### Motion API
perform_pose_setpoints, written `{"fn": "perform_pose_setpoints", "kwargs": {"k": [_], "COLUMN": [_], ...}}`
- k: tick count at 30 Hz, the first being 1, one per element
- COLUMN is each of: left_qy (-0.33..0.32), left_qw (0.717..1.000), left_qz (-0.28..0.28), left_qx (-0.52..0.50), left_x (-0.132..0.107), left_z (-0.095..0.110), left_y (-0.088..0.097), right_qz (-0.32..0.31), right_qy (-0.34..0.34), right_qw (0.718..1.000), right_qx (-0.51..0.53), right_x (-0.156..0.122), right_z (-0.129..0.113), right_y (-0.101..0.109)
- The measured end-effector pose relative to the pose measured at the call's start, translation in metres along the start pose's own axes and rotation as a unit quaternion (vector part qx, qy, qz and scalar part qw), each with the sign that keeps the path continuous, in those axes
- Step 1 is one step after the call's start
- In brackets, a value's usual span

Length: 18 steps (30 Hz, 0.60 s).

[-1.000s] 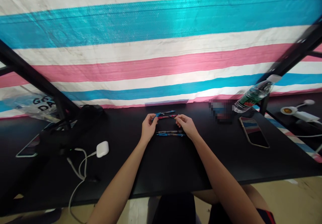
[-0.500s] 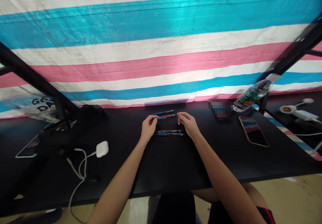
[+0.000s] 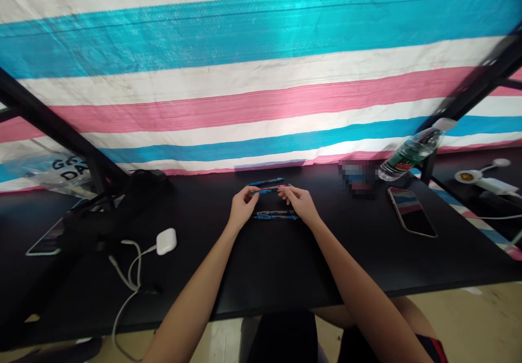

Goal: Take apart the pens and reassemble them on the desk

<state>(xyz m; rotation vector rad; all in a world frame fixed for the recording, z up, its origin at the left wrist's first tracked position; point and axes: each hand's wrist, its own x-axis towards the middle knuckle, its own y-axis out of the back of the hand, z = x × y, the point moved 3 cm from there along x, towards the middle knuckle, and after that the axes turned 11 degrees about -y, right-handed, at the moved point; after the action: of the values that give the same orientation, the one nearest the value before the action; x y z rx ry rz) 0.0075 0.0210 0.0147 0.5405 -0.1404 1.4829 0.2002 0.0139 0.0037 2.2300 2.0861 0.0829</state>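
My left hand point(image 3: 243, 206) pinches the left part of a pen point(image 3: 268, 191) with blue and red parts, held level above the black desk. My right hand point(image 3: 300, 202) is closed at the pen's right part, thumb and forefinger together near the red. Just behind it lies another blue pen point(image 3: 266, 182). Nearer to me, a grey-and-black pen point(image 3: 272, 213) and a blue pen point(image 3: 274, 217) lie side by side, their right ends near my right hand. My fingers cover parts of the held pen.
On the right are a phone point(image 3: 411, 211), a leaning water bottle point(image 3: 411, 153) and a blurred small object point(image 3: 359, 178). A white earbud case point(image 3: 166, 241) with cables point(image 3: 136, 276) lies left, beside a dark bag point(image 3: 98, 221). Black frame posts point(image 3: 61, 126) flank the desk point(image 3: 277, 276).
My right hand has slid left along the pen, closer to my left hand. My left hand has shifted slightly right. The other pens lie where they were.
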Motion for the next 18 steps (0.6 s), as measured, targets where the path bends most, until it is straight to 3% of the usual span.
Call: {"fn": "perform_pose_setpoints", "kwargs": {"k": [3,6,10,12,15,18], "left_qy": [0.006,0.007,0.005,0.008,0.012,0.017], "left_qw": [1.0,1.0,0.999,0.999,0.999,0.999], "left_qz": [-0.001,-0.003,0.003,0.004,0.002,-0.001], "left_qx": [-0.007,-0.018,-0.04,-0.044,-0.045,-0.047], "left_x": [0.0,0.001,0.002,0.001,0.001,0.0], "left_z": [-0.003,-0.005,-0.005,-0.005,-0.004,-0.005], "left_y": [0.0,0.0,-0.001,-0.001,-0.001,-0.001], "right_qz": [0.04,0.136,0.3,0.309,0.289,0.279], "right_qy": [0.02,0.067,0.067,0.042,0.023,0.026], "right_qw": [0.999,0.984,0.909,0.888,0.878,0.896], "right_qx": [-0.025,-0.094,-0.283,-0.338,-0.381,-0.345], "right_x": [0.0,0.0,-0.002,-0.001,-0.001,0.0], "right_z": [-0.002,-0.004,0.0,0.006,0.012,0.012], "right_y": [0.005,0.017,0.032,0.033,0.031,0.032]}}
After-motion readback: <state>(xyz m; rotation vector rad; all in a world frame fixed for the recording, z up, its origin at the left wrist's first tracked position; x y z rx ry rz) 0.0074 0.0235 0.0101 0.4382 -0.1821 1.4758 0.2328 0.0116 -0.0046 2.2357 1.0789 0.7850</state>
